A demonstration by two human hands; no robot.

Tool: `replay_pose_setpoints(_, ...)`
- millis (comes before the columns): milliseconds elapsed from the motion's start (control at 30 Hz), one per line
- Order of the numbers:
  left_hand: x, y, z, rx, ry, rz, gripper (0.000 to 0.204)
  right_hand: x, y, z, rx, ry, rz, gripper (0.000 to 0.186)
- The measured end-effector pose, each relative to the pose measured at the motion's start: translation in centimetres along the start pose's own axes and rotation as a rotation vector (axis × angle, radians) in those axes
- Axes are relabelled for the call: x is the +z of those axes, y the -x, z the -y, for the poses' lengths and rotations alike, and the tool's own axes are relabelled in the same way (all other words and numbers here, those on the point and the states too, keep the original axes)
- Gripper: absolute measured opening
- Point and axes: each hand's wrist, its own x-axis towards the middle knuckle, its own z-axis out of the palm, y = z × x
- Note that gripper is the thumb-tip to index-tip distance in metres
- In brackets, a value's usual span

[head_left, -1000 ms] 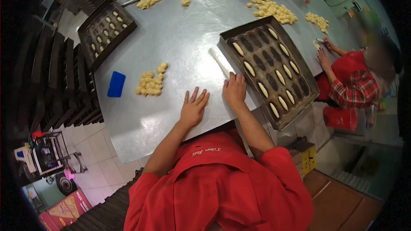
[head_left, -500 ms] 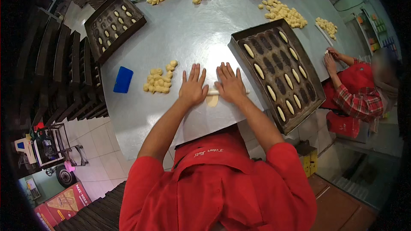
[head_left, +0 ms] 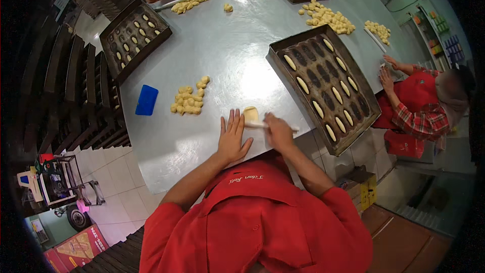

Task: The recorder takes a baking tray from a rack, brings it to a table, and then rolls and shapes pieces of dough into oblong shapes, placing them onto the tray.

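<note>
Flattened pale-yellow dough piece (head_left: 251,114): lies on the shiny metal table (head_left: 222,45), just beyond the slim white rolling pin (head_left: 256,125), its near edge meeting the pin.
Rolling: the step in hand looks like flattening this piece; the dough is already thin, so this seems well along.
Next move: probably calls for clearing the pin from the dough's near edge, so that the soft sheet can be handled without sticking or tearing.
Left hand (head_left: 232,139): palm down and empty, fingers long and straight, thumb stretched out to the right; it lies left of the pin, index finger near that end. Whether they touch, I cannot tell.
Right hand (head_left: 278,132): fingers curled around the pin's right part, knuckles up, a short end sticking out beyond.
Forearms: both slant inward toward the pin, elbows wide.
Round pale-yellow dough balls (head_left: 187,102): clustered left of the pin and farther away.
Blue flat scraper (head_left: 146,100): left of the pin, past those balls.
Dark rectangular metal tray (head_left: 322,71): right of the pin, holding slender pale dough rolls (head_left: 337,95).
</note>
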Motion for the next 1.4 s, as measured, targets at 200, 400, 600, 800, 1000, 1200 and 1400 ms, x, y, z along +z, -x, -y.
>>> replay_pose_setpoints(200,2.3,-4.9,1.6,-0.040,0.034,-0.023,0.077,-0.8,-6.4,2.2,-0.229,0.362,-0.120,0.050)
replay_pose_setpoints(400,1.4,1.2,0.3,0.096,0.002,0.131,0.081,1.3,1.1,3.1,-0.279,0.169,-0.132,0.051)
replay_pose_setpoints(600,0.1,3.4,0.0,0.108,0.042,0.109,0.071,0.1,-4.2,5.5,-0.139,-0.048,-0.261,0.032)
replay_pose_setpoints(800,0.1,5.4,2.7,-0.002,0.225,-0.212,0.049,4.0,-4.8,6.7,-0.284,0.399,-0.091,0.070)
replay_pose_setpoints(1000,-1.5,7.8,5.9,-0.263,0.245,-0.509,0.031,4.8,4.0,7.8,-0.327,0.303,0.174,0.084)
replay_pose_setpoints(1200,-2.0,3.0,7.0,-0.490,0.071,-0.555,0.036,3.7,-10.4,7.1,-0.267,0.411,-0.111,0.077)
replay_pose_setpoints(1400,-1.4,2.0,9.9,-0.519,0.101,-0.688,0.038,-1.5,-14.1,5.1,-0.009,-0.018,-0.031,0.037)
